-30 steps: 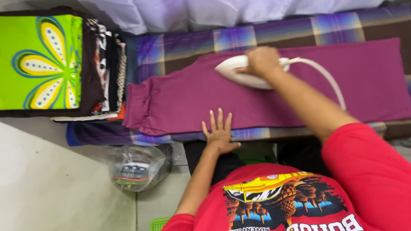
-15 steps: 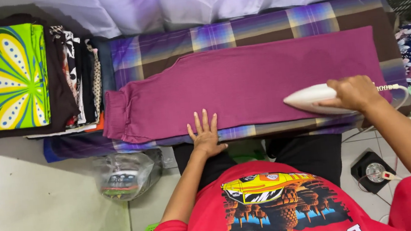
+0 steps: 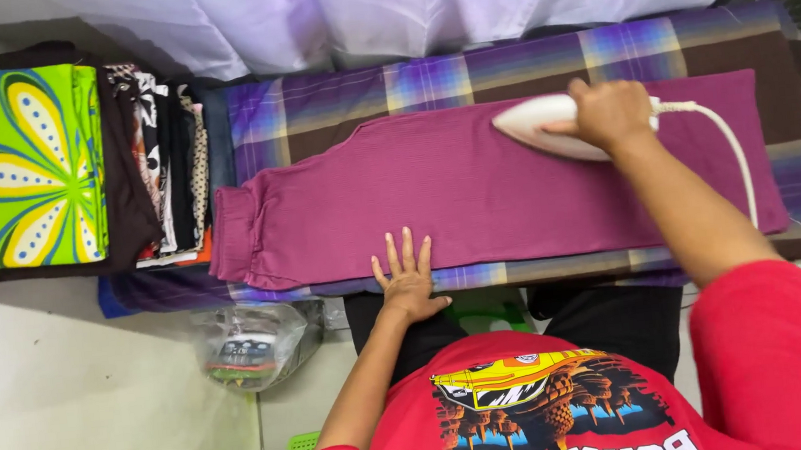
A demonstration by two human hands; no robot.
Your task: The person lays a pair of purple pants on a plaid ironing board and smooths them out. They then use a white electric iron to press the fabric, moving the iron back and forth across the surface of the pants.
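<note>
from the head camera, looking straight down: the right hand point(image 3: 611, 113) is curled over the handle of a white electric iron point(image 3: 548, 128), fingers wrapped shut around it, the forearm running down and to the right into a red sleeve. the left hand point(image 3: 408, 279) lies flat, palm down, fingers spread and pointing away from the body, pressed on the near hem of a pair of magenta trousers point(image 3: 437, 192), its wrist over the board's near edge. the trousers lie flat on an ironing board covered with a purple, blue and brown plaid cloth point(image 3: 426, 81); a pale lilac curtain point(image 3: 398, 0) hangs behind the board. at the board's left end stands a stack of folded clothes point(image 3: 159, 160), and further left a lime-green cloth with a yellow flower print point(image 3: 13, 164). below that, on the pale floor, sits a clear plastic bag point(image 3: 250, 342). the trousers' long axis runs left to right along the board, the gathered waistband at the left end. the iron rests on the upper right part of the trousers, its long axis also left to right, the pointed tip facing left toward the waistband; its white cord point(image 3: 731, 149) leaves the right end and curves down toward the near edge.
</note>
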